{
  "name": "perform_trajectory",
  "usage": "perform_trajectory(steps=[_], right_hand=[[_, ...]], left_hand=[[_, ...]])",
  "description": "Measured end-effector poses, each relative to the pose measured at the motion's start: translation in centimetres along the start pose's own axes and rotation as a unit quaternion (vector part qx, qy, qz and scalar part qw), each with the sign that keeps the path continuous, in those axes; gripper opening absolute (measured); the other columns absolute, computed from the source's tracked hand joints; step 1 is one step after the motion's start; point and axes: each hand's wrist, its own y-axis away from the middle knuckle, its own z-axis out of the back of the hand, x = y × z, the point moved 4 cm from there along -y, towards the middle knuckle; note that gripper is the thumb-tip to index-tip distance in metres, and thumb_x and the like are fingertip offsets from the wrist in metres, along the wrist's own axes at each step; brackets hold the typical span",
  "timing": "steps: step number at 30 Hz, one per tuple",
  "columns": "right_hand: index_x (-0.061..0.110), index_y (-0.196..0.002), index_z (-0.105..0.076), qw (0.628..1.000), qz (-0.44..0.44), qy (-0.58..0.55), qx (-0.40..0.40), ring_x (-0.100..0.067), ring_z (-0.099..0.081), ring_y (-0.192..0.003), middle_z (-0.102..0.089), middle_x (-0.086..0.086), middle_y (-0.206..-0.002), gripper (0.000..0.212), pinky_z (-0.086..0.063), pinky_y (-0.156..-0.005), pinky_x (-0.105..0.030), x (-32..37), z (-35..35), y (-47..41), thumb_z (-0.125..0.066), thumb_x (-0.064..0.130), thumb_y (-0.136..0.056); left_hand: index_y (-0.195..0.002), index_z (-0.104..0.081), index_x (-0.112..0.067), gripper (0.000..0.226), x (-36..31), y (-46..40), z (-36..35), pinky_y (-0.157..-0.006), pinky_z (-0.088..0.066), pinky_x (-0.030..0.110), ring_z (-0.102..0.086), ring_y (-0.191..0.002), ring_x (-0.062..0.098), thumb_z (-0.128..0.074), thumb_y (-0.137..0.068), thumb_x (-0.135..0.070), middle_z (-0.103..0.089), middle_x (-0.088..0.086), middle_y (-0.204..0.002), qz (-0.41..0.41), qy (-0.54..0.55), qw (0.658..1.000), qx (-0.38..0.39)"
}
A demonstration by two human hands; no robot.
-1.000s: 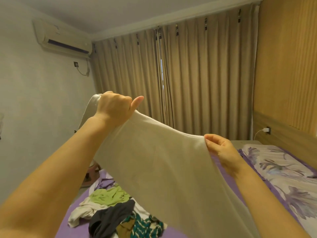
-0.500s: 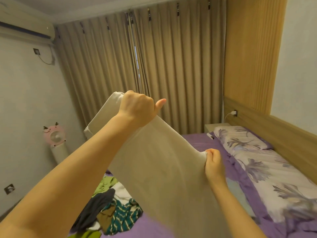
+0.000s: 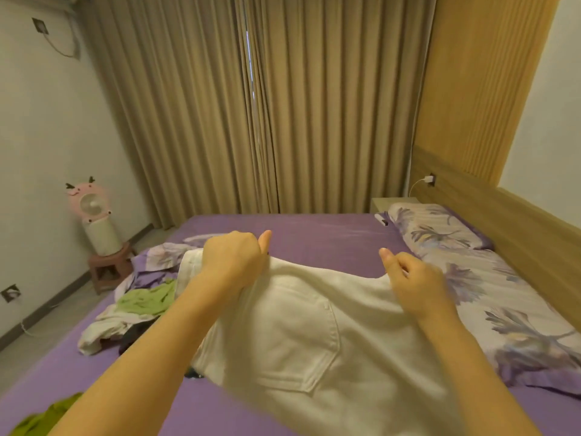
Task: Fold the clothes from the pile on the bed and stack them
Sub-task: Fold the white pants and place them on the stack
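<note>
White trousers point(image 3: 301, 335) held out by their waistband over the purple bed point(image 3: 314, 234), ready to be laid down and folded.

My left hand point(image 3: 234, 261) has its grip fisted round one end of the waistband, thumb up; my right hand point(image 3: 415, 283) pinches the other end, so the cloth hangs spread and flat, one back pocket facing me. I judge this keeps it smooth for the first fold. Beyond, one pile of unfolded clothes point(image 3: 132, 313) lies on the left of the bed, and one floral pillow point(image 3: 437, 228) at the right.
</note>
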Motion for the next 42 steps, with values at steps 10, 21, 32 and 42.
perform_trajectory(steps=[10,21,32,42], right_hand=[[0.018,-0.062,-0.041,0.909,-0.105,0.176,0.363,-0.027,-0.050,-0.067,-0.051,-0.002,-0.065,0.049,-0.035,-0.058,-0.034,-8.9,-23.0,13.6,-0.031,0.050,-0.098],[0.015,-0.068,-0.049,0.781,-0.124,0.239,0.564,-0.023,-0.054,-0.071,-0.057,-0.001,-0.072,0.051,-0.041,-0.061,-0.032,-11.7,-37.8,21.5,-0.031,0.052,-0.098],[0.022,-0.147,-0.024,0.780,-0.058,0.237,0.576,-0.019,-0.043,-0.128,-0.042,0.001,-0.145,0.060,-0.032,-0.102,-0.031,-17.9,-51.7,24.4,-0.046,0.044,-0.096],[0.023,-0.137,-0.042,0.847,-0.144,0.154,0.488,-0.025,-0.048,-0.119,-0.052,0.004,-0.135,0.050,-0.034,-0.099,-0.035,-20.8,-53.9,24.0,-0.056,0.038,-0.092]], left_hand=[[-0.057,-0.050,-0.017,0.059,6.8,14.5,-23.7,-0.046,-0.019,0.025,-0.050,-0.056,0.024,-0.025,-0.101,-0.048,-0.050,0.000,-0.056,0.100,0.047,0.962,0.250],[-0.063,-0.049,-0.018,0.061,14.7,26.8,-36.9,-0.056,-0.034,0.028,-0.054,-0.064,0.022,-0.015,-0.100,-0.053,-0.052,-0.002,-0.063,0.136,0.021,0.875,0.464],[-0.081,-0.058,-0.020,0.064,18.7,23.0,-54.7,-0.061,-0.031,0.028,-0.061,-0.072,0.022,-0.015,-0.093,-0.066,-0.067,0.000,-0.077,0.102,0.016,0.883,0.457],[-0.141,-0.044,-0.024,0.058,6.5,25.7,-54.2,-0.109,-0.020,0.066,-0.034,-0.138,0.036,-0.036,-0.093,-0.055,-0.039,0.010,-0.149,-0.122,0.207,0.938,0.250]])
